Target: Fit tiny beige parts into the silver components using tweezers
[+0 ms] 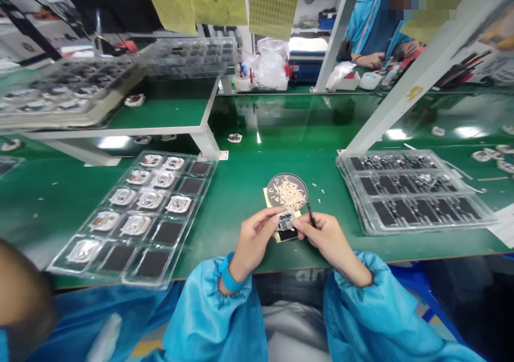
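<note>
Blue sleeves (209,319) end in two hands over the green tabletop (233,233). At lower centre, the left hand's (252,241) grip pinches a small circuit module (286,221). The right hand's (327,239) grip pinches dark tweezers (311,215) beside it, just below a round mesh dish (287,191) heaped with pale flakes (288,193). A plastic tray (193,206) of white parts lies left, and another tray (405,228) lies right.

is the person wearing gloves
No, the left hand and the right hand both show bare skin, with no glove on either.
</note>
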`<action>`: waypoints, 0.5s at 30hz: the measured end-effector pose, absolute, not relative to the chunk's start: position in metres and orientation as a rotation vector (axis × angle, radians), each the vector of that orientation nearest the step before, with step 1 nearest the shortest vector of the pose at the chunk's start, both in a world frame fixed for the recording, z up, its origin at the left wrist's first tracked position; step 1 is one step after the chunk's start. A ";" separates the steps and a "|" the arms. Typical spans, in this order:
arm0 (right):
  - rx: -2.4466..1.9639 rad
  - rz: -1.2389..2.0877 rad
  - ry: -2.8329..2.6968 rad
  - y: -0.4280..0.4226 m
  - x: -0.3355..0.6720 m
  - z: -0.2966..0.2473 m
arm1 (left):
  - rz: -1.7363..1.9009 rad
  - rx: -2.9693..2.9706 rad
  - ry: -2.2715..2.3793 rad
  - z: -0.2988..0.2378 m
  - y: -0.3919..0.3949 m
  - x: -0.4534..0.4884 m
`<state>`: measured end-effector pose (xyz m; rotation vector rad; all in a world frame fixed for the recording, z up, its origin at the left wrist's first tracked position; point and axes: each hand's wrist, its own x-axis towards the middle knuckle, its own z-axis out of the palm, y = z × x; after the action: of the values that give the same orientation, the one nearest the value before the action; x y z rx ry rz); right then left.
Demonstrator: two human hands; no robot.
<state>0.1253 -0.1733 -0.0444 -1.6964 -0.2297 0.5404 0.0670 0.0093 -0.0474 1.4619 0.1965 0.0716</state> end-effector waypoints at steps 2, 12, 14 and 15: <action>-1.677 0.551 -0.210 -0.173 0.126 -0.045 | 0.079 1.483 0.176 -0.048 0.009 0.066; -1.630 0.514 -0.185 -0.169 0.128 -0.044 | 0.176 1.758 0.086 -0.058 0.008 0.062; -1.615 0.509 -0.203 -0.168 0.129 -0.044 | 0.208 1.832 0.115 -0.057 0.009 0.062; -1.608 0.510 -0.212 -0.167 0.130 -0.044 | 0.224 1.868 0.129 -0.057 0.009 0.063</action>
<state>0.1297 -0.1670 -0.0440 -1.6082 -0.2118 0.5099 0.0629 0.0095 -0.0567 1.8680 0.1285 0.2237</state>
